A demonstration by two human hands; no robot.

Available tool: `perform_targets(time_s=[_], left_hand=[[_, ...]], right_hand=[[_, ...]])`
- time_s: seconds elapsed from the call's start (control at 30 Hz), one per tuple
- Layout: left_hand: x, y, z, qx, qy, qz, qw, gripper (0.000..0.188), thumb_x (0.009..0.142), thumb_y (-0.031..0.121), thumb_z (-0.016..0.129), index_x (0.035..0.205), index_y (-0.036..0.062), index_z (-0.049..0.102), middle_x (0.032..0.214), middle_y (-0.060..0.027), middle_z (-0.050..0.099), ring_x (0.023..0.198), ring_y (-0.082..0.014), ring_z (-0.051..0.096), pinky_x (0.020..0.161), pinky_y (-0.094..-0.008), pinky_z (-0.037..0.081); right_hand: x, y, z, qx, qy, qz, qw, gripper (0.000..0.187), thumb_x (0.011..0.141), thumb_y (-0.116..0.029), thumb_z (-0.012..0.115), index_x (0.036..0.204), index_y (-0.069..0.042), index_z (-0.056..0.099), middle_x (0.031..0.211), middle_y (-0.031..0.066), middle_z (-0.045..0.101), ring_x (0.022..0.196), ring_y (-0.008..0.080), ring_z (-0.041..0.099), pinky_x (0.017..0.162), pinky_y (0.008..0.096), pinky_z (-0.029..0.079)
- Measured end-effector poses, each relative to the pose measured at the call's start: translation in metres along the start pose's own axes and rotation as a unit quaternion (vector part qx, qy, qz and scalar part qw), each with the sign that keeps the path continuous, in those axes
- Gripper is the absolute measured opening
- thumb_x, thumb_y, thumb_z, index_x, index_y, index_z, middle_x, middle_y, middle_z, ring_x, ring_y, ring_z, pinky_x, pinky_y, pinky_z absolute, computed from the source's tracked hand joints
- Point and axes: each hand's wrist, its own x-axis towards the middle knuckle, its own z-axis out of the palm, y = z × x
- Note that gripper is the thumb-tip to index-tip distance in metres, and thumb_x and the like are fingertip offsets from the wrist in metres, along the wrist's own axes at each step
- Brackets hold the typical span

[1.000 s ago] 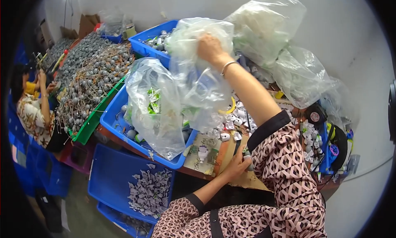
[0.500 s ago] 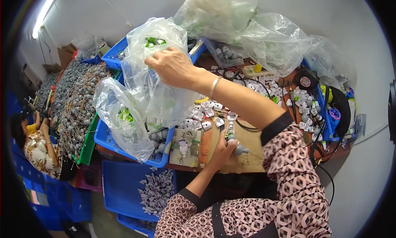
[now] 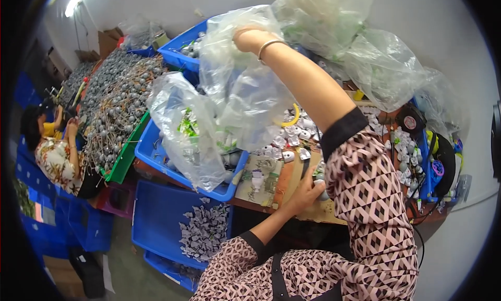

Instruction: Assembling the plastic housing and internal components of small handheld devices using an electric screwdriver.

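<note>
My right hand [image 3: 247, 38] reaches into the mouth of a tall clear plastic bag [image 3: 248, 92]; its fingers are hidden in the plastic, so their grip does not show. Low on the work table, my left hand [image 3: 305, 196] is closed around a small part with a grey ball [image 3: 324, 195], partly hidden by my right sleeve. Loose white plastic parts [image 3: 293, 135] lie in a heap just beyond the left hand. Another clear bag [image 3: 182, 118], with green and white pieces inside, leans in a blue bin [image 3: 225, 195].
Below the table, a blue tray [image 3: 156, 212] holds many white parts. On the left, wired grey balls fill a green-edged tray [image 3: 127, 149], and another person [image 3: 57, 155] sits there. Large plastic bags [image 3: 386, 66] and a blue bin [image 3: 429, 183] stand right. Black cables run nearby.
My right hand has gone from above the bag's opening down into it. My left hand still holds the grey-ball part. The whole view has shifted, moving the scene rightward.
</note>
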Motion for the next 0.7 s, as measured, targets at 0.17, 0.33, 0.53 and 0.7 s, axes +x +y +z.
perform_targets(time_s=[0.17, 0.33, 0.53, 0.7], left_hand=[[0.020, 0.063, 0.016, 0.131, 0.093, 0.173, 0.972, 0.058, 0.088, 0.025, 0.054, 0.133, 0.0006, 0.027, 0.105, -0.0105, 0.053, 0.090, -0.0152, 0.054, 0.079, -0.0290, 0.045], [0.003, -0.035, 0.017, -0.153, 0.023, 0.002, 0.988, 0.064, 0.087, 0.029, 0.057, 0.134, 0.0009, 0.025, 0.098, -0.0105, 0.055, 0.078, -0.0136, 0.056, 0.067, -0.0273, 0.048], [0.005, -0.051, 0.021, -0.139, 0.033, -0.036, 0.989, 0.062, 0.087, 0.030, 0.055, 0.134, 0.0026, 0.025, 0.093, -0.0112, 0.055, 0.073, -0.0153, 0.055, 0.065, -0.0300, 0.046], [0.007, -0.011, 0.015, -0.104, -0.026, -0.090, 0.990, 0.062, 0.088, 0.031, 0.054, 0.134, 0.0026, 0.025, 0.096, -0.0140, 0.056, 0.080, -0.0172, 0.056, 0.071, -0.0299, 0.046]], right_hand=[[0.071, 0.121, 0.020, -0.474, -0.079, -0.156, 0.863, 0.026, 0.079, -0.017, 0.056, 0.096, 0.000, 0.067, 0.101, 0.0163, 0.065, 0.091, 0.0284, 0.065, 0.079, 0.0390, 0.050], [0.024, 0.016, -0.022, -0.069, -0.175, 0.097, 0.977, 0.028, 0.082, -0.017, 0.051, 0.103, -0.005, 0.064, 0.111, 0.0162, 0.061, 0.099, 0.0298, 0.060, 0.083, 0.0389, 0.048], [0.028, 0.068, 0.030, -0.060, 0.034, -0.048, 0.997, 0.033, 0.086, -0.027, 0.051, 0.111, -0.007, 0.061, 0.117, 0.0142, 0.058, 0.109, 0.0268, 0.054, 0.089, 0.0342, 0.043], [0.057, 0.107, 0.038, 0.066, 0.014, -0.054, 0.996, 0.033, 0.086, -0.029, 0.049, 0.113, -0.013, 0.060, 0.122, 0.0106, 0.056, 0.111, 0.0271, 0.054, 0.091, 0.0354, 0.043]])
